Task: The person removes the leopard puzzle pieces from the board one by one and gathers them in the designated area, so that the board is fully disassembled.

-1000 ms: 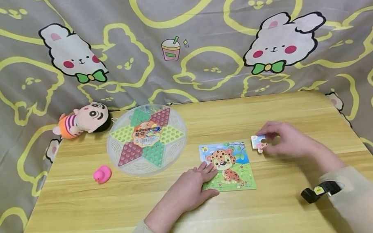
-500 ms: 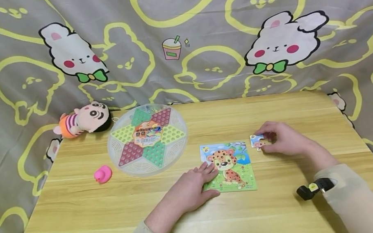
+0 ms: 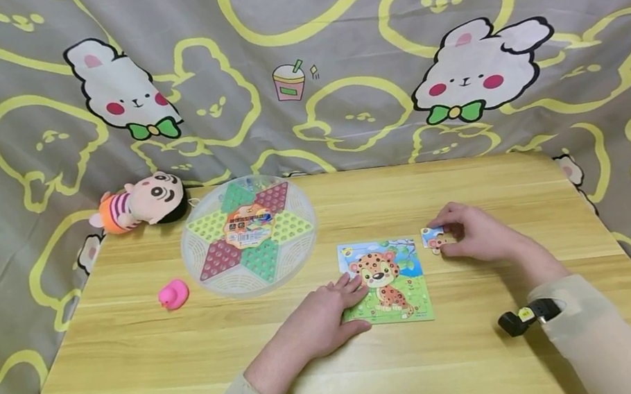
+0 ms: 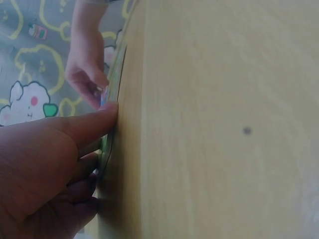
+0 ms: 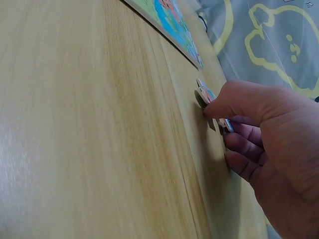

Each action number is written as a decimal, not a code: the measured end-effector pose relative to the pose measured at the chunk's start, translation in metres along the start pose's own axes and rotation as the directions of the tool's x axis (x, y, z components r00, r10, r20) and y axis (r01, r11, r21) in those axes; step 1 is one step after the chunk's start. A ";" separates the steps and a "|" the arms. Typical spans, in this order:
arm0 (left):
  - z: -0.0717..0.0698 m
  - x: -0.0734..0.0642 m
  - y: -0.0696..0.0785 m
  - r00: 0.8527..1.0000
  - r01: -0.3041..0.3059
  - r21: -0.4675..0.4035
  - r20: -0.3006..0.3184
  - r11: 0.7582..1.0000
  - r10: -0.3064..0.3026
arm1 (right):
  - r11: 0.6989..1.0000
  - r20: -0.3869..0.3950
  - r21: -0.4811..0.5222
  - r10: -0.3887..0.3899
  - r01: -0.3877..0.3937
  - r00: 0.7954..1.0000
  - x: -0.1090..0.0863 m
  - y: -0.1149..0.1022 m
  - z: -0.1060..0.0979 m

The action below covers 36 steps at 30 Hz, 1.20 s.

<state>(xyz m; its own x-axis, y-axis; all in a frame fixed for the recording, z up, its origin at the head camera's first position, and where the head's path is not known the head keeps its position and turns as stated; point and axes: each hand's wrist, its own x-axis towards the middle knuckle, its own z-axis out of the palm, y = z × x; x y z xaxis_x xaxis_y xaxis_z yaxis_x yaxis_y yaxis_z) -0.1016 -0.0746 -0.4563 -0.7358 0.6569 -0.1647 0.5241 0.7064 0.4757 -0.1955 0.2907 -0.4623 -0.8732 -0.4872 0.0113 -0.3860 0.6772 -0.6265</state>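
Observation:
A square jigsaw puzzle with a cartoon leopard lies flat on the table. My left hand rests on its left edge, fingertips on the picture and thumb along the lower left side. In the left wrist view the puzzle shows edge-on by the thumb. Just right of the puzzle, my right hand pinches puzzle pieces, blue above with spotted orange below. In the right wrist view these pieces tilt a little off the table between thumb and fingers, partly hidden by them.
On the left of the wooden table sit a round star-patterned Chinese checkers board, a pink rubber duck and a plush doll. A patterned grey curtain hangs behind the table.
My right hand has shifted slightly left and away from me with the pieces, and its wrist has turned a little. My left hand has stayed on the puzzle.

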 end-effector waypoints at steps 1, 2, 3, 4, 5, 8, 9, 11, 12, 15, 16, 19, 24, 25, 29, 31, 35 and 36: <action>0.000 0.000 0.000 1.000 0.001 0.000 0.000 1.000 -0.001 | 1.000 0.002 0.000 0.001 -0.001 1.000 0.000 0.000 0.000; 0.000 0.000 0.000 1.000 0.002 0.000 0.001 1.000 -0.002 | 1.000 0.004 0.001 0.003 -0.003 1.000 0.000 -0.001 0.000; 0.000 0.000 0.000 1.000 0.003 0.001 0.001 1.000 -0.003 | 1.000 0.005 0.001 0.006 -0.006 1.000 0.000 -0.001 0.000; 0.000 0.000 0.000 1.000 0.004 0.002 0.001 1.000 -0.004 | 1.000 0.006 0.001 0.008 -0.008 1.000 0.001 -0.001 0.000; 0.000 0.000 0.000 1.000 0.004 0.003 0.000 1.000 -0.004 | 1.000 0.006 0.001 0.010 -0.010 1.000 0.001 -0.001 0.000; 0.001 0.000 0.000 1.000 0.001 0.015 -0.002 1.000 -0.001 | 1.000 0.006 0.003 0.014 -0.014 1.000 0.000 0.000 0.000; 0.001 0.000 0.001 1.000 -0.001 0.021 -0.002 1.000 0.001 | 1.000 0.005 0.002 0.015 -0.015 1.000 0.000 0.000 0.000; 0.000 0.000 0.002 1.000 -0.006 0.040 -0.002 0.999 0.007 | 1.000 0.002 0.003 0.011 -0.011 1.000 -0.001 0.000 0.000; 0.000 -0.001 0.003 1.000 -0.010 0.050 -0.001 0.999 0.010 | 1.000 -0.002 0.003 0.006 -0.006 1.000 -0.001 0.000 0.000; -0.001 -0.001 0.005 1.000 -0.024 0.097 0.001 0.995 0.024 | 1.000 -0.019 0.000 -0.019 0.019 1.000 -0.002 -0.002 0.000; -0.002 -0.001 0.005 1.000 -0.029 0.116 0.001 0.993 0.029 | 1.000 -0.025 0.005 -0.031 0.031 0.999 -0.002 -0.004 0.000; -0.003 -0.002 0.008 0.999 -0.040 0.168 -0.003 0.985 0.041 | 0.998 -0.035 0.018 -0.061 0.061 0.998 0.000 -0.011 0.000; -0.007 -0.001 0.013 0.997 -0.060 0.206 -0.030 0.977 0.067 | 0.993 -0.020 0.050 -0.102 0.103 0.995 0.007 -0.029 0.000; -0.008 -0.001 0.014 0.997 -0.066 0.200 -0.032 0.978 0.073 | 0.993 -0.014 0.052 -0.110 0.110 0.994 0.008 -0.032 0.000; -0.008 0.005 0.020 0.995 -0.097 0.176 -0.021 0.980 0.102 | 0.988 0.012 0.067 -0.138 0.137 0.990 0.013 -0.044 0.004; -0.006 0.008 0.021 0.993 -0.111 0.173 -0.009 0.979 0.114 | 0.986 0.026 0.076 -0.151 0.149 0.988 0.015 -0.050 0.007; -0.002 0.015 0.024 0.989 -0.147 0.183 -0.005 0.972 0.151 | 0.982 0.048 0.074 -0.180 0.176 0.983 0.021 -0.062 0.012; -0.001 0.017 0.024 0.987 -0.156 0.186 -0.007 0.970 0.160 | 0.982 0.055 0.069 -0.182 0.178 0.982 0.023 -0.065 0.014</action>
<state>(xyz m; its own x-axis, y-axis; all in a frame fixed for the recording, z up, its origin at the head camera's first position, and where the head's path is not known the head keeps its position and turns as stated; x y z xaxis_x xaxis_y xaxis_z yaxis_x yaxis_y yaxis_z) -0.1018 -0.0468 -0.4466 -0.6455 0.7594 -0.0808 0.7029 0.6321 0.3262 -0.1864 0.2284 -0.4321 -0.7708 -0.6317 0.0819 -0.5135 0.5400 -0.6669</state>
